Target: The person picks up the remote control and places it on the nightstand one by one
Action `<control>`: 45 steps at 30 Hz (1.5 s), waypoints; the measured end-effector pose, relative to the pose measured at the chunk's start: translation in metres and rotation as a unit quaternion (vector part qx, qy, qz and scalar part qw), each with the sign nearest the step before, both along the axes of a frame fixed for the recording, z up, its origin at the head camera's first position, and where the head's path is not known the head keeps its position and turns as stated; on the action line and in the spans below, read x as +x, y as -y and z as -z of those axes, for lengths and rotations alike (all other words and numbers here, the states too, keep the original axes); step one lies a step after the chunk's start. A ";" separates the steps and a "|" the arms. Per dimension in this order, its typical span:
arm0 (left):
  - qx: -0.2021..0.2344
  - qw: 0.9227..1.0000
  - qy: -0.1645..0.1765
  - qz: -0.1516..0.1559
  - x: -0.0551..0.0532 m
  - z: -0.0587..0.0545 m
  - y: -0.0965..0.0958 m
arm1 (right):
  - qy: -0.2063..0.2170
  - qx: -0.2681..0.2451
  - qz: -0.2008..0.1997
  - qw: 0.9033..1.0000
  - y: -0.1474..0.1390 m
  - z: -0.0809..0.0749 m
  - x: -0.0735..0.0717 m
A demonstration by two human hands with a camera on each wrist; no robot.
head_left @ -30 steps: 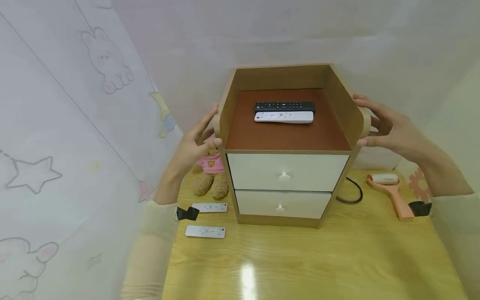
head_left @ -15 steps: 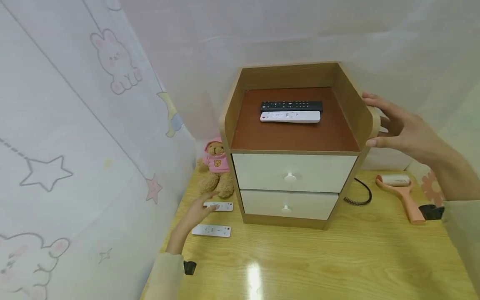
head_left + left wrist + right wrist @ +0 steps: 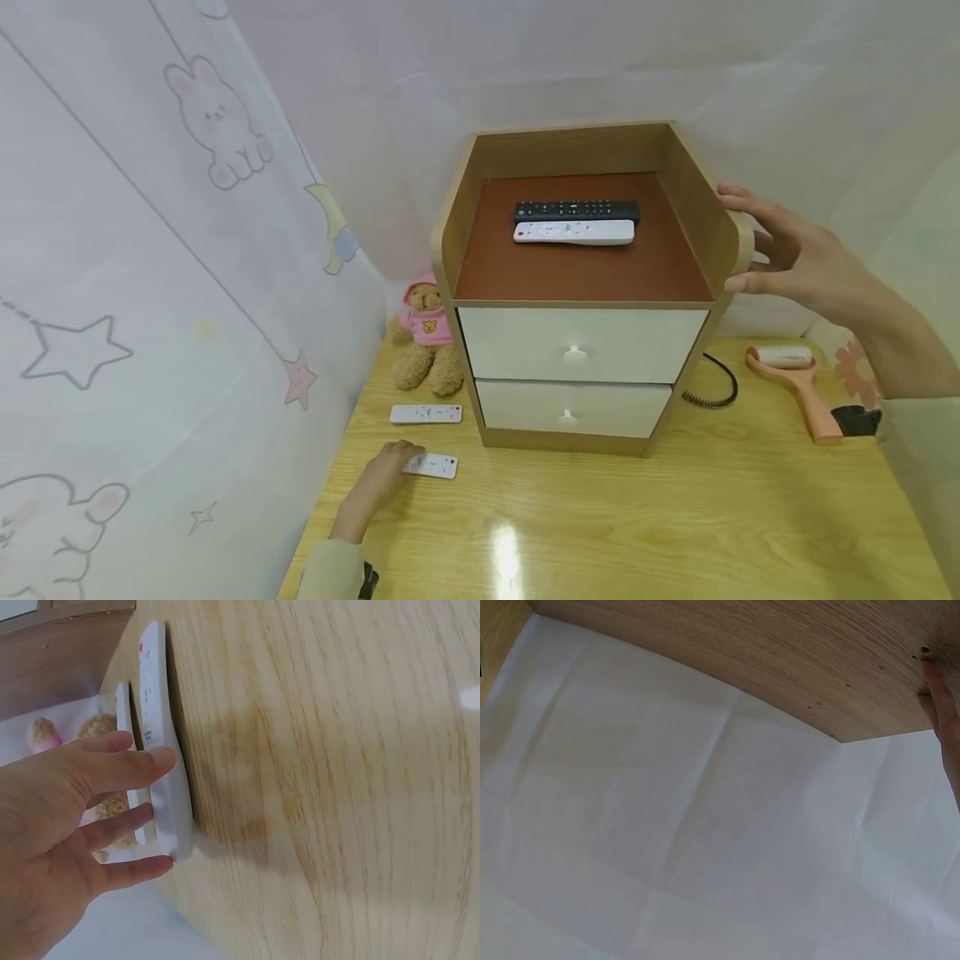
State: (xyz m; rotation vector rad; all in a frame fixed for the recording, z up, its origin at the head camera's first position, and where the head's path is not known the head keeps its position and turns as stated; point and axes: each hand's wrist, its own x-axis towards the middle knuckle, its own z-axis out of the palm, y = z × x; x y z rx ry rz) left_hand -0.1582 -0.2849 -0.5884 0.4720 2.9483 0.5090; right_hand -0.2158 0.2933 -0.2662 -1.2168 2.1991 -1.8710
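A small cabinet (image 3: 585, 342) with white drawers stands on the table. On its top shelf lie a black remote control (image 3: 577, 210) and a white remote control (image 3: 573, 232), side by side. My left hand (image 3: 386, 467) is at the left end of another white remote control (image 3: 435, 465) on the table. In the left wrist view its thumb and fingers hold this remote control (image 3: 159, 697) from opposite sides. My right hand (image 3: 802, 258) rests against the cabinet's right side, thumb at the front edge. Its fingertips touch the outer side panel (image 3: 780, 645) in the right wrist view.
One more white remote control (image 3: 426, 413) lies behind the held one. A teddy bear (image 3: 429, 337) in pink sits at the cabinet's left. To the right are a black coiled cord (image 3: 711, 402) and an orange-handled lint roller (image 3: 795, 383). Fabric walls (image 3: 225, 333) border the table.
My left hand has left the cabinet's left side and come down to the nearer white remote control on the table. The right hand has stayed on the cabinet.
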 end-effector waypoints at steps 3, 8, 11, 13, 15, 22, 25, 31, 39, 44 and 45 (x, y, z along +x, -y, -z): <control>-0.005 1.000 -0.023 -0.001 -0.002 0.005 0.003 | -0.002 0.001 0.002 1.000 0.000 -0.001 0.000; -0.002 1.000 -0.025 -0.004 -0.005 0.011 0.007 | 0.000 0.009 0.011 1.000 0.001 -0.002 0.000; -0.001 1.000 -0.022 -0.009 -0.005 0.014 0.009 | 0.004 0.009 0.005 1.000 0.001 -0.003 -0.001; -0.002 1.000 -0.026 -0.010 -0.005 0.016 0.010 | 0.007 0.005 -0.001 1.000 0.001 -0.003 -0.001; -0.004 0.999 -0.034 -0.010 -0.004 0.018 0.011 | 0.007 0.003 -0.003 1.000 0.000 -0.003 -0.001; -0.014 0.997 -0.071 -0.013 0.004 0.022 0.014 | 0.015 -0.003 0.002 1.000 0.000 -0.002 0.000; -0.017 0.997 -0.080 -0.012 0.010 0.022 0.015 | 0.013 -0.002 0.001 1.000 0.000 -0.001 0.000; -0.016 0.993 -0.118 -0.008 0.023 0.005 0.013 | 0.012 0.014 0.022 1.000 0.000 -0.001 0.003; 0.013 0.979 -0.201 0.011 0.032 -0.036 0.009 | 0.000 0.006 0.001 1.000 0.000 0.000 0.001; 0.049 0.964 -0.259 0.034 0.033 -0.067 0.007 | -0.001 0.011 0.003 1.000 0.000 0.000 0.000; 0.054 0.961 -0.267 0.038 0.034 -0.074 0.006 | -0.001 0.012 0.004 1.000 0.000 0.000 0.000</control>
